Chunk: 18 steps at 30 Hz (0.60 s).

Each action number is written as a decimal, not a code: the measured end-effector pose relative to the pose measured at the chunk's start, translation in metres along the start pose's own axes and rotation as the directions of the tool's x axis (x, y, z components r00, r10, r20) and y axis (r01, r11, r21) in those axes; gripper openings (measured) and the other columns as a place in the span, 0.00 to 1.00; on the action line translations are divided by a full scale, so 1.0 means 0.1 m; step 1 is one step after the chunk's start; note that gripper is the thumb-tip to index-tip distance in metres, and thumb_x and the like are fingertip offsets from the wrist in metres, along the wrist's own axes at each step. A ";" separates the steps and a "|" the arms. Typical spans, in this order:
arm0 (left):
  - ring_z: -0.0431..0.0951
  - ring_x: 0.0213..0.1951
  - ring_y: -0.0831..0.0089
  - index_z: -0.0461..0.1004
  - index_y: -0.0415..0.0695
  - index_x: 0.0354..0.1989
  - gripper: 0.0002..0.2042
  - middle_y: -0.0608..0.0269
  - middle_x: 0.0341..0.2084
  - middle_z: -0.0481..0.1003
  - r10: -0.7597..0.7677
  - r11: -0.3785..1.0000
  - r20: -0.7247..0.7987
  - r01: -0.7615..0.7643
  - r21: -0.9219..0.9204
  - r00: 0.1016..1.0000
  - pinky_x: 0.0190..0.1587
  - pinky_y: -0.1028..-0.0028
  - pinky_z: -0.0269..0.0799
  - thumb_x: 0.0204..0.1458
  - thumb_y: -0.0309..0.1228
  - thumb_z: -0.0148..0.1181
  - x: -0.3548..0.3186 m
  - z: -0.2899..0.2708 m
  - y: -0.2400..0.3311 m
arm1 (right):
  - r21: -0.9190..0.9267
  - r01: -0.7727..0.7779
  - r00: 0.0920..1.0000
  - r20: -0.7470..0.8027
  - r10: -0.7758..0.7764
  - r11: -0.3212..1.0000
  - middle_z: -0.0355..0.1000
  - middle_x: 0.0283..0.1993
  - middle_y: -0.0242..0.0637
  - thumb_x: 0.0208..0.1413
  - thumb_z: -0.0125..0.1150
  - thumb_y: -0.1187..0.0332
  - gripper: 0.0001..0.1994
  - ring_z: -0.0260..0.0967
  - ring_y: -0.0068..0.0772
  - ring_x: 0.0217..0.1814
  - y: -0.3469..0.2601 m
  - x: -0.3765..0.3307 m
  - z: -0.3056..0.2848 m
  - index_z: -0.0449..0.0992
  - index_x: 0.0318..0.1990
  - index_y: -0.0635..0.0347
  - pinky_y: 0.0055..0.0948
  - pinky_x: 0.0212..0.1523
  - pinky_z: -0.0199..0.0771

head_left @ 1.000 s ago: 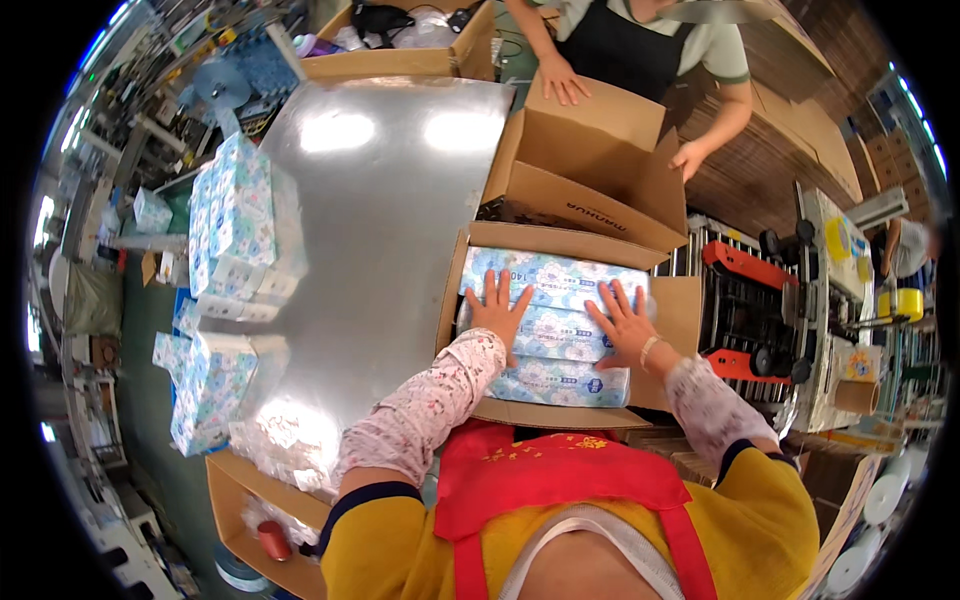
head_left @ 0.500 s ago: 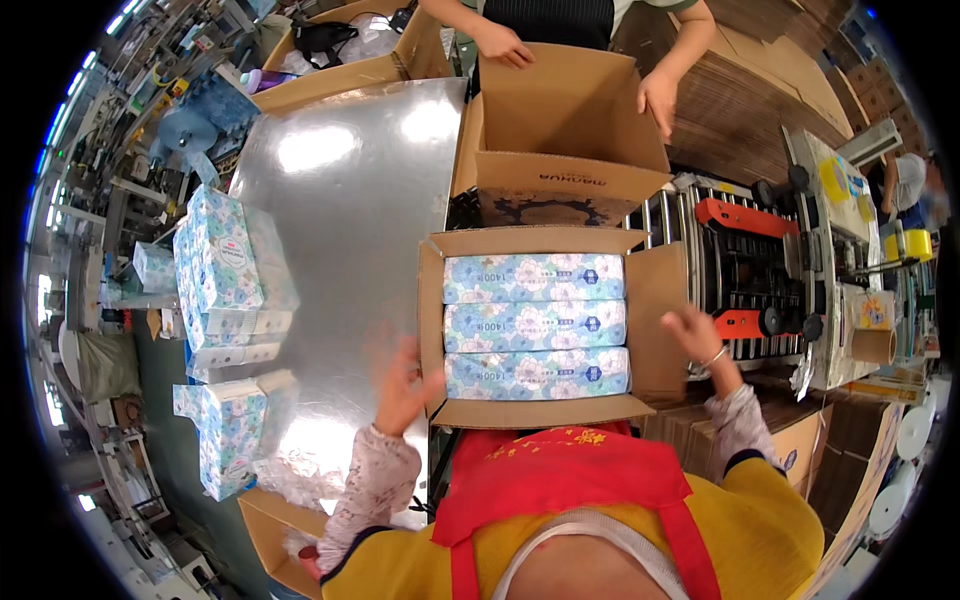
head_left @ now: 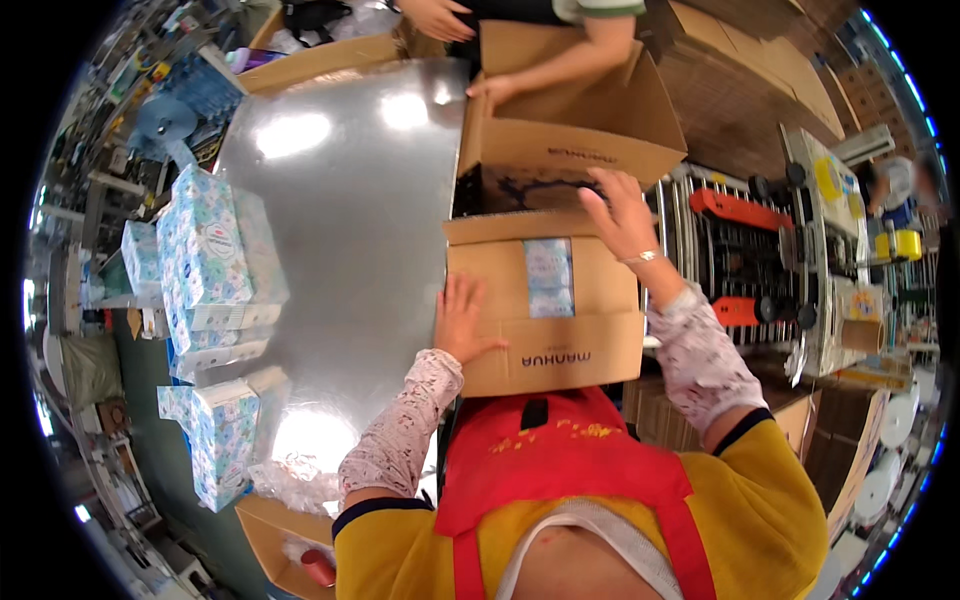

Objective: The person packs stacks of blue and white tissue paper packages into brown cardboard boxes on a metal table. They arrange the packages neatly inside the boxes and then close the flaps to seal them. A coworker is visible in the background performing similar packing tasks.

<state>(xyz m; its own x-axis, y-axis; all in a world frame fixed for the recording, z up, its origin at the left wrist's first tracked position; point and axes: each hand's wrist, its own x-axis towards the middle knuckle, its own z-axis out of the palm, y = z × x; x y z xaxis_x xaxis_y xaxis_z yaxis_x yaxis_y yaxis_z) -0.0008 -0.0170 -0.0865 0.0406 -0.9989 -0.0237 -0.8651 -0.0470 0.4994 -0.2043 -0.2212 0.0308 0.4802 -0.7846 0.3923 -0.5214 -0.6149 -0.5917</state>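
Observation:
Right in front of me sits a cardboard carton [head_left: 490, 270], its left and right flaps folded inward. Between them a gap shows blue floral tissue packs [head_left: 549, 275]. The near flap [head_left: 600, 345] lies over the side flaps, while the far flap [head_left: 500, 227] stands raised. My left hand [head_left: 463, 318] rests open at the carton's left side, fingers spread and thumb over the near flap. At the far right corner, beside the raised flap, is my right hand [head_left: 622, 215], open with its thumb apart; whether it touches the flap I cannot tell.
Beyond the carton a co-worker's hand [head_left: 490, 92] reaches to a second, open carton [head_left: 590, 105]. A metal table [head_left: 350, 230] lies left, with wrapped floral tissue packs [head_left: 205, 240] along its edge. To the right stands a roller machine with red parts [head_left: 740, 215].
The carton's side flaps and near flap have been folded in over the tissue packs. My right hand has moved up to the far corner. The co-worker's arm now reaches across the second carton.

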 end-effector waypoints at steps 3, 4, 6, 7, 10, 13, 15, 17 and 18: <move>0.48 0.64 0.47 0.47 0.36 0.63 0.55 0.38 0.62 0.49 -0.139 0.924 -0.254 0.033 -0.381 0.957 0.64 0.57 0.46 0.28 0.52 0.72 -0.25 0.37 -0.05 | -0.408 0.103 0.995 0.041 -0.095 0.907 0.61 0.53 0.53 0.49 0.58 0.58 0.24 0.57 0.53 0.56 0.03 -0.80 0.43 0.65 0.49 0.68 0.53 0.62 0.48; 0.49 0.64 0.50 0.44 0.34 0.64 0.51 0.40 0.62 0.50 -0.312 0.852 -0.101 0.231 -0.470 0.945 0.64 0.63 0.46 0.37 0.48 0.69 -0.22 0.19 0.07 | -0.372 0.089 0.996 0.039 -0.081 0.924 0.58 0.57 0.54 0.48 0.59 0.56 0.27 0.53 0.54 0.61 0.04 -1.16 0.51 0.63 0.50 0.67 0.55 0.63 0.43; 0.50 0.64 0.51 0.44 0.32 0.63 0.46 0.40 0.62 0.50 -0.330 0.824 -0.153 0.206 -0.527 0.931 0.64 0.64 0.46 0.43 0.43 0.65 -0.12 0.28 -0.01 | -0.290 0.071 0.892 0.446 0.069 0.954 0.46 0.66 0.53 0.51 0.54 0.51 0.34 0.38 0.51 0.70 0.14 -1.85 0.50 0.56 0.59 0.66 0.52 0.67 0.35; 0.50 0.64 0.52 0.44 0.32 0.63 0.43 0.39 0.62 0.50 -0.342 0.806 -0.159 0.202 -0.557 0.926 0.64 0.65 0.47 0.46 0.41 0.62 -0.15 0.33 0.02 | -0.299 0.070 0.879 0.470 0.083 0.952 0.46 0.66 0.53 0.52 0.53 0.52 0.33 0.38 0.51 0.71 0.12 -2.00 0.42 0.56 0.60 0.66 0.52 0.67 0.35; 0.52 0.63 0.53 0.45 0.30 0.62 0.31 0.39 0.61 0.52 -0.423 0.715 -0.123 0.247 -0.655 0.898 0.63 0.67 0.47 0.57 0.36 0.49 -0.11 0.35 0.20 | -0.361 0.004 0.930 0.345 0.129 0.933 0.49 0.65 0.52 0.55 0.48 0.56 0.28 0.41 0.52 0.69 0.31 -1.77 0.27 0.57 0.59 0.67 0.50 0.67 0.37; 0.55 0.62 0.53 0.49 0.27 0.61 0.29 0.38 0.60 0.53 -0.605 0.584 -0.105 0.350 -0.733 0.789 0.63 0.67 0.49 0.59 0.38 0.45 -0.16 0.55 0.65 | -0.230 -0.181 0.968 0.133 0.215 0.956 0.54 0.62 0.52 0.55 0.49 0.59 0.24 0.47 0.54 0.67 0.69 -1.59 0.24 0.62 0.55 0.67 0.50 0.65 0.43; 0.53 0.62 0.52 0.49 0.28 0.61 0.27 0.38 0.61 0.52 -0.609 0.655 -0.222 0.325 -0.682 0.762 0.64 0.64 0.47 0.60 0.37 0.43 -0.18 0.85 0.97 | -0.212 -0.147 0.973 0.145 0.180 0.966 0.57 0.60 0.52 0.54 0.50 0.61 0.22 0.49 0.54 0.65 0.86 -1.47 0.14 0.65 0.52 0.68 0.49 0.65 0.45; 0.55 0.59 0.47 0.51 0.29 0.60 0.26 0.36 0.59 0.53 -0.618 0.729 -0.254 0.422 -0.539 0.744 0.62 0.62 0.49 0.61 0.37 0.41 -0.07 1.17 1.25 | -0.190 -0.126 0.979 0.135 0.153 0.974 0.58 0.58 0.52 0.54 0.50 0.61 0.21 0.50 0.54 0.64 1.13 -1.38 0.01 0.66 0.50 0.68 0.48 0.65 0.46; 0.56 0.59 0.45 0.52 0.30 0.60 0.26 0.36 0.59 0.54 -0.649 0.719 -0.229 0.486 -0.497 0.726 0.62 0.62 0.49 0.61 0.38 0.41 0.05 1.23 1.40 | -0.184 -0.125 0.982 0.119 0.149 0.975 0.59 0.58 0.52 0.54 0.49 0.61 0.21 0.50 0.53 0.64 1.29 -1.35 -0.07 0.66 0.50 0.68 0.47 0.66 0.45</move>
<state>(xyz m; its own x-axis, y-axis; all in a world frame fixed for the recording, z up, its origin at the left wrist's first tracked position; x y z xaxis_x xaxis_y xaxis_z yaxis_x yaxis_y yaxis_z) -0.1833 -0.0284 -0.1230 0.7053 -0.6943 -0.1431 -0.3533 -0.5193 0.7782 -0.3415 -0.1949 -0.0939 0.4780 -0.8521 0.2132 -0.6981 -0.5158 -0.4966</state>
